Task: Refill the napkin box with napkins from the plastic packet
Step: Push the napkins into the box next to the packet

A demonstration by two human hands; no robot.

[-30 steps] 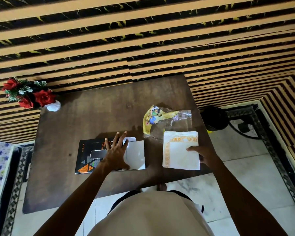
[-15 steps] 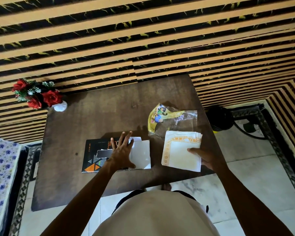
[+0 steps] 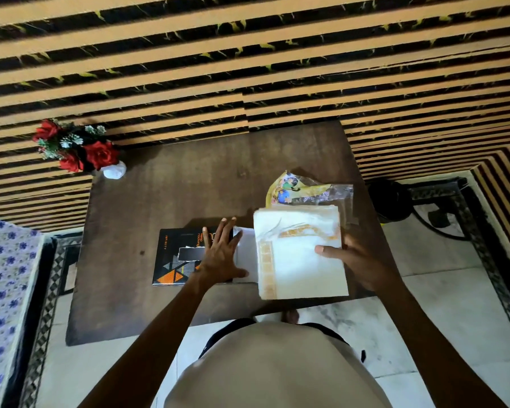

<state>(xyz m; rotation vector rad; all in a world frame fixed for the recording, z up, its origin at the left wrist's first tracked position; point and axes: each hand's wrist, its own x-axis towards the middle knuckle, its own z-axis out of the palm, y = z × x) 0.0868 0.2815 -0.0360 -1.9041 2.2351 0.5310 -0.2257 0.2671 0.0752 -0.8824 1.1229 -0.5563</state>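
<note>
Now, your right hand (image 3: 355,262): it grips the stack of napkins (image 3: 299,254) at its right edge, thumb on top, the other fingers hidden beneath.
Your left hand (image 3: 220,254): it lies flat with fingers spread and straight on the napkin box (image 3: 178,256), gripping nothing.
Napkins: the stack is white with an orange patterned border; its near edge reaches to the near edge of the table (image 3: 165,195), and its left side overlaps the white flap (image 3: 245,254) at the right end of the box. You cannot tell from this view whether the stack rests on the table or is raised off it.
Napkin box: it is black with orange triangles and lies flat on the near half of the table, just left of the napkins, a dark slot showing in its top face.
Plastic packet (image 3: 306,191): it is clear with a yellow printed end, crumpled on the table behind the napkins, partly covered by the far edge of the stack.
Flowers (image 3: 77,150): red roses in a small white vase (image 3: 114,171) stand at the far left corner of the table, well apart from the box.
Wall (image 3: 248,54): it has tan and black stripes behind the table.
Floor (image 3: 468,304): it is pale tile.
</note>
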